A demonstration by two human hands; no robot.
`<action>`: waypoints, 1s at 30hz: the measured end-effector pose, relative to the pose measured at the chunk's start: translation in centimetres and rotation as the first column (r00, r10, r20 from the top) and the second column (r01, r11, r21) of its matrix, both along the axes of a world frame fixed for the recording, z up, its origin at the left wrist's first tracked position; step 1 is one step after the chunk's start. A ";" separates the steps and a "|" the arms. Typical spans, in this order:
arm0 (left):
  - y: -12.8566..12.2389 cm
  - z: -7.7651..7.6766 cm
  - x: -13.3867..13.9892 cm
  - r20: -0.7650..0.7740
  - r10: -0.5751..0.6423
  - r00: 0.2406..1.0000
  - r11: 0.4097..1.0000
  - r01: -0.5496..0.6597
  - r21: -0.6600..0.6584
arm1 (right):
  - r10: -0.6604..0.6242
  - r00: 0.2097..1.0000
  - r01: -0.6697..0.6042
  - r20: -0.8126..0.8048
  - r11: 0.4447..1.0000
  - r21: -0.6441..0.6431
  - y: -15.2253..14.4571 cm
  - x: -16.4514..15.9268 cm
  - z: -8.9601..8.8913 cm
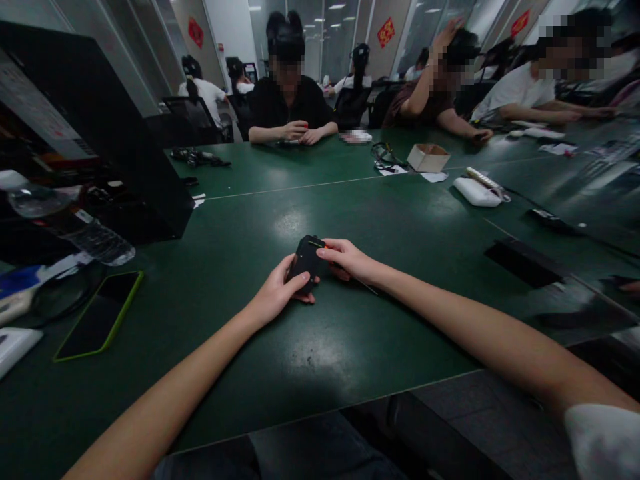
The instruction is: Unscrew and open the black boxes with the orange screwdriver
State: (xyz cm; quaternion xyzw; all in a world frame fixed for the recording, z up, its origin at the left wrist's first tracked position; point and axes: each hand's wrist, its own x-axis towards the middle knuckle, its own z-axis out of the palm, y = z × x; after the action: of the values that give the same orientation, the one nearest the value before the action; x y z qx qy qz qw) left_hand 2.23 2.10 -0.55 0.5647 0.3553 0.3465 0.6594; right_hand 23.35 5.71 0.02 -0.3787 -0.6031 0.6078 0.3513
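A small black rectangular device (306, 261) is tilted up just above the green table, in front of me. My left hand (280, 283) is closed around its lower left side, with the thumb across its face. At the device's upper right edge, the fingers of my right hand (345, 259) are pinched together. A small orange bit (325, 247) shows at those fingertips. From beneath the same hand a thin rod (369, 287) sticks out toward the lower right; whether it joins the orange part is hidden.
To the left lie a phone with a green edge (103, 317), a plastic bottle (75, 223) and a tall black case (115, 133). Farther back on the table (280, 213) are a small open box (429, 159) and a white device (477, 191). Several people sit across from me.
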 end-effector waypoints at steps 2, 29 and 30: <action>-0.2 0.3 0.1 -0.020 0.015 1.000 1.000 -0.014 0.010 | 0.004 1.000 -0.005 0.029 1.000 0.029 -0.1 0.1 0.2; 0.2 -0.3 0.6 0.119 0.233 0.965 0.972 -0.226 -0.071 | -0.375 0.894 0.363 -0.245 0.285 0.887 -3.8 1.3 2.8; 0.2 -0.4 0.6 0.108 0.236 0.966 0.971 -0.232 -0.056 | -0.348 0.898 0.364 -0.268 0.248 0.898 -3.9 1.3 2.6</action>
State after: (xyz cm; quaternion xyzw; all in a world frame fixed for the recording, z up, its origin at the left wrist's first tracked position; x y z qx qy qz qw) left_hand 2.84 2.35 -0.94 0.4837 0.3886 0.4459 0.6452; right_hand 24.65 1.84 2.65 -0.2303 -0.7351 0.0599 0.6348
